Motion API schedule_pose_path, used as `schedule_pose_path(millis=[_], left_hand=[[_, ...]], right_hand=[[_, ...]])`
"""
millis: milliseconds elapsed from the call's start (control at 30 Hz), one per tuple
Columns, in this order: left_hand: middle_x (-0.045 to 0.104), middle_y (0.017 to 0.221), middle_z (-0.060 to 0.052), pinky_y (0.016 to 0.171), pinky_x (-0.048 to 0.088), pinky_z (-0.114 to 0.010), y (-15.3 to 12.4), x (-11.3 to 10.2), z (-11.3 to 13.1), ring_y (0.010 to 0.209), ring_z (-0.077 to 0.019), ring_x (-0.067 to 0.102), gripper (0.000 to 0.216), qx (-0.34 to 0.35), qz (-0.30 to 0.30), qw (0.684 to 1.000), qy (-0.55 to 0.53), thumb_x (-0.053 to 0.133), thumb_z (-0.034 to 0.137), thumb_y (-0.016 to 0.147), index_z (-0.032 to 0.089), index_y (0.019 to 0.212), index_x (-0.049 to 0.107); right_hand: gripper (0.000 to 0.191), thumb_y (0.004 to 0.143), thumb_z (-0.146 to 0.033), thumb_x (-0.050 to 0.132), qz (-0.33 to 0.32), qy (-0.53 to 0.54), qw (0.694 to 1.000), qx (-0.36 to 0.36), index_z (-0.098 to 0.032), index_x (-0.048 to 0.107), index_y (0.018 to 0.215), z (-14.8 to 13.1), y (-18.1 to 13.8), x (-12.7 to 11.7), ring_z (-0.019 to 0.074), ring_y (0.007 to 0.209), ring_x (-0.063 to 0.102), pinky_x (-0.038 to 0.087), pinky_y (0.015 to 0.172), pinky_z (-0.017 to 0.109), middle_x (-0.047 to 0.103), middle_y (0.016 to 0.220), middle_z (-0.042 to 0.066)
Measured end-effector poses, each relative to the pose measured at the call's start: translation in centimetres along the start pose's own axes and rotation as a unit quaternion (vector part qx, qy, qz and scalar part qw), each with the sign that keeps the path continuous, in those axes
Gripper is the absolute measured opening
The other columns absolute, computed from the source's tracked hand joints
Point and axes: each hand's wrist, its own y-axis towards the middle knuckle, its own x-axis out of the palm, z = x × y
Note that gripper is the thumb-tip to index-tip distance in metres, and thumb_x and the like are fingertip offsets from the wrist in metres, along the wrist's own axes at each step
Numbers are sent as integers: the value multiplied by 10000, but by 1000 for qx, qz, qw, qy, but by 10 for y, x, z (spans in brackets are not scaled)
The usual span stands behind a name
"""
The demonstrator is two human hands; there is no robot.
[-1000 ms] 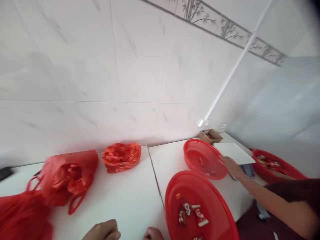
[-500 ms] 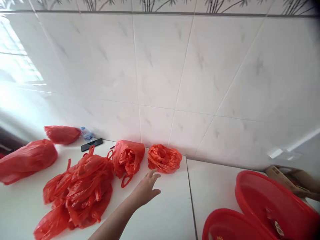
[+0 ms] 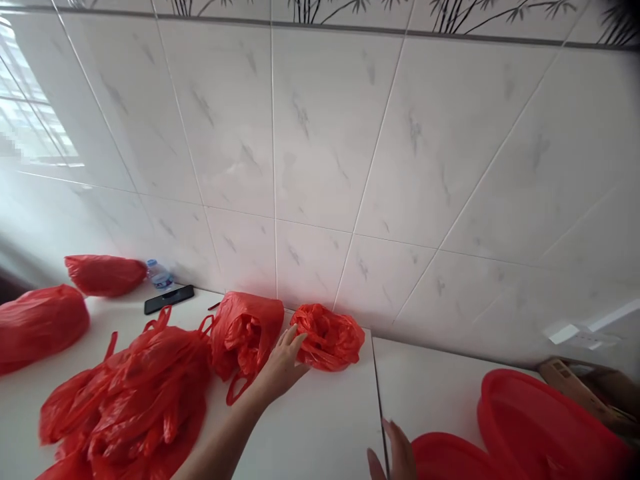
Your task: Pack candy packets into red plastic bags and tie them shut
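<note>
My left hand (image 3: 284,365) reaches over the white table with its fingers apart and holds nothing. Its fingertips are at the near left edge of a round bundle of crumpled red plastic bag (image 3: 331,339); whether they touch it I cannot tell. Just left of the hand is a second red plastic bag (image 3: 246,333), its mouth gaping and bunched plastic inside. A large heap of red plastic bags (image 3: 140,393) with loose handles lies beside my left forearm. Low in the view my right hand (image 3: 397,457) shows partly, thumb and fingers apart, with nothing in it, left of the red basins.
Two red plastic basins (image 3: 545,420) stand at the right, before a cardboard box (image 3: 575,393). Filled red bags (image 3: 43,327), a water bottle (image 3: 159,275) and a black phone (image 3: 169,299) are at the left. A tiled wall (image 3: 310,167) bounds the white table (image 3: 320,427) behind.
My left hand has moved slightly left and closer to the round red bundle. My right hand has come into view at the bottom. The camera view has shifted a little.
</note>
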Motion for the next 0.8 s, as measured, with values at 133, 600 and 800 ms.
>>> schedule_pose_path(millis=[133, 600, 800], left_hand=[[165, 1599, -112, 1137, 285, -434, -20, 15, -17, 1454, -279, 181, 715, -38, -37, 998, -20, 599, 217, 740, 217, 1424, 392], [261, 1571, -116, 1134, 284, -369, -81, 36, -59, 1411, -239, 312, 780, -186, -107, 972, -97, 615, 155, 641, 204, 1401, 442], [118, 1610, -79, 1131, 278, -470, -26, 27, -45, 1459, -286, 150, 931, -77, 41, 995, -58, 642, 170, 644, 242, 1489, 257]], right_hand=[[350, 870, -298, 464, -21, -21, 994, -103, -185, 636, 1153, -47, 69, 26, 264, 1211, 534, 463, 1016, 430, 599, 1269, 121], [432, 720, -3, 413, -148, -67, 970, -179, -220, 678, 983, -126, 225, 131, 237, 1040, 580, 410, 885, 336, 638, 1144, 104], [213, 686, -58, 449, -146, -10, 978, -151, -230, 574, 672, -127, 216, 125, 205, 861, 577, 411, 808, 313, 644, 856, 45]])
